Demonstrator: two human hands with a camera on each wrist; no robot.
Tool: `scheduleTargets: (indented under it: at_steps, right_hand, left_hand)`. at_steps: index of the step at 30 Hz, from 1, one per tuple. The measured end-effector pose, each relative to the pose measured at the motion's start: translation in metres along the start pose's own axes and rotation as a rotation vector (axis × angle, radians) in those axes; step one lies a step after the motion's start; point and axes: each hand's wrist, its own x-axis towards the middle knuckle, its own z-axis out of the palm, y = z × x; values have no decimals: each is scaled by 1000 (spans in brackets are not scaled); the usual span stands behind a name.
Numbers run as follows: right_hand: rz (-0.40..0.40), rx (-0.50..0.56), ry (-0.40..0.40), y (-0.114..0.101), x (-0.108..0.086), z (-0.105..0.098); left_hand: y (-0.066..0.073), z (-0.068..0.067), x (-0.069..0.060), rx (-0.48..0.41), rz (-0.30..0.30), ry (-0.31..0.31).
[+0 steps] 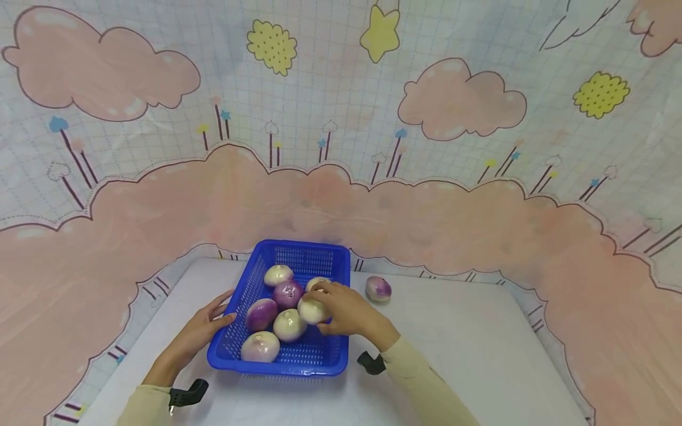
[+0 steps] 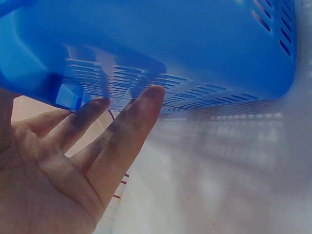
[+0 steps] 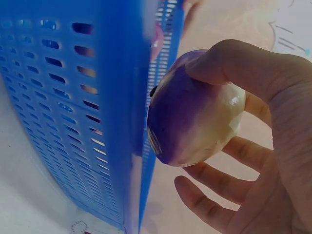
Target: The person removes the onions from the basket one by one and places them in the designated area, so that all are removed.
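Observation:
In the head view a blue plastic basket [image 1: 277, 368] holds several glossy purple-and-white turnips [image 1: 260, 347]. My left hand [image 1: 199, 331] is at its left side, thumb over the rim. Seen from the left wrist, the fingertips [image 2: 152, 95] touch the slotted outer wall [image 2: 214, 90], while the thumb is mostly out of frame. Inside the basket's right edge, my right hand [image 1: 346, 310] grips a turnip [image 1: 311, 311] from above. The right wrist view shows this turnip [image 3: 195, 114] between thumb and fingers, beside the basket rim [image 3: 139, 122]; whether it touches the basket I cannot tell.
One more turnip [image 1: 378, 289] lies on the white table [image 1: 453, 343], right of the basket. Behind the table hangs a printed cloth [image 1: 415, 219] with clouds. Each wrist carries a black device, one [image 1: 189, 393] on the left and another [image 1: 371, 362] on the right.

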Motion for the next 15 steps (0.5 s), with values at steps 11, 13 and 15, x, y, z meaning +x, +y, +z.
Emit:
scheduleTargets:
  at_steps: [11, 13, 15]
  right_hand:
    - [28, 84, 44, 1, -16, -9]
    - [21, 91, 63, 3, -19, -9]
    - [21, 98, 79, 4, -22, -9]
  left_hand:
    - [1, 0, 0, -2, -7, -9]
    - [1, 0, 0, 0, -5, -10]
    - [1, 0, 0, 2, -1, -12]
